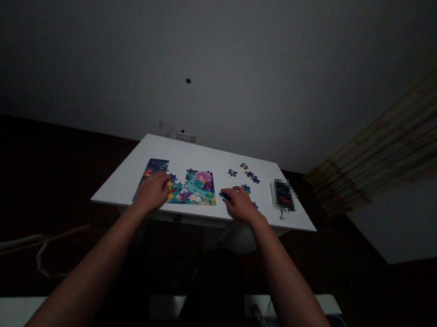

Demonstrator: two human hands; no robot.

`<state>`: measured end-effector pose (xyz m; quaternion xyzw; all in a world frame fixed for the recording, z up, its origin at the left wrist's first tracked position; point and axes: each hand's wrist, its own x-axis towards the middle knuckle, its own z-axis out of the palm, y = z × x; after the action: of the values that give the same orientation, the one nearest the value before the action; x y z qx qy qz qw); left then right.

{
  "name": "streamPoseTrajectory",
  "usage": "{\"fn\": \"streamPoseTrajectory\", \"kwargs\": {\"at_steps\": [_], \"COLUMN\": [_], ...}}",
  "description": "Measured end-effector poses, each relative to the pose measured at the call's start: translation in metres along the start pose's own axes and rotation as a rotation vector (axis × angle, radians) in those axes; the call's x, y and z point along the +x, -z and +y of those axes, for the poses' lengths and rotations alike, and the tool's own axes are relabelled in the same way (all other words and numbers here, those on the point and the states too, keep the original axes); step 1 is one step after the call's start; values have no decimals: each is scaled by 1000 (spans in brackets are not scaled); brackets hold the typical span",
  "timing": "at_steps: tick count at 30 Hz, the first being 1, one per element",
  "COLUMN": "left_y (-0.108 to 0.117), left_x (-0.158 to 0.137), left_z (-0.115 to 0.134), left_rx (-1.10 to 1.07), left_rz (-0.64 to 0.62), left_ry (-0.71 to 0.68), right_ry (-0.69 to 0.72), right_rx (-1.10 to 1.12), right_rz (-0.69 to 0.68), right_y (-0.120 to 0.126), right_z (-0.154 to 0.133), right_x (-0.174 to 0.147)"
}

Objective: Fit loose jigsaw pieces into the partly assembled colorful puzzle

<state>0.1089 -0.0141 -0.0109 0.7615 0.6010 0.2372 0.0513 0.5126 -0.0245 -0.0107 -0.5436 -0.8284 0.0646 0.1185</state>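
Observation:
A partly assembled jigsaw puzzle [196, 187] with a colourful picture lies on the white table, with a gap in its upper middle. My left hand [153, 190] rests flat over its left part, fingers stretched out and holding nothing. To the right of the puzzle, my right hand [240, 205] has its thumb and fingers closed around a dark blue puzzle piece [223, 195] at the tabletop. Another blue-green piece [246, 188] shows just behind this hand, and one more peeks out at its right side, mostly covered.
Several loose puzzle pieces [253, 177] lie farther back on the white table [203, 157]. At the right stands a pixelated dark item [284, 195] with a white strap. Behind the table is a wall with a socket strip [186, 137]; a curtain [361, 147] hangs at the right.

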Motion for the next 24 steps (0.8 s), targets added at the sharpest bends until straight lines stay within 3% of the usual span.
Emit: {"fn": "streamPoseTrajectory", "kwargs": {"at_steps": [5,8,12,16,20,24], "left_y": [27,31,23,19,23,25], "left_x": [6,14,15,11,9,8], "left_z": [-56,-74,-77,-72,-67,-64], "left_rx": [130,189,237,234,222,201], "left_rz": [9,-10,-23,-49,-30,-12], "left_ry": [209,247,298,313,302,295], "right_ry": [-10,-22,-77,-163,-213,-130], "right_rx": [128,297,483,494,389,282], "right_rz": [-23,62,199,198,145,32], "right_y": [15,26,24,4,-10,-7], "right_z": [9,14,6,-6,-4,3], "right_x": [22,56,116,163,183,191]}}
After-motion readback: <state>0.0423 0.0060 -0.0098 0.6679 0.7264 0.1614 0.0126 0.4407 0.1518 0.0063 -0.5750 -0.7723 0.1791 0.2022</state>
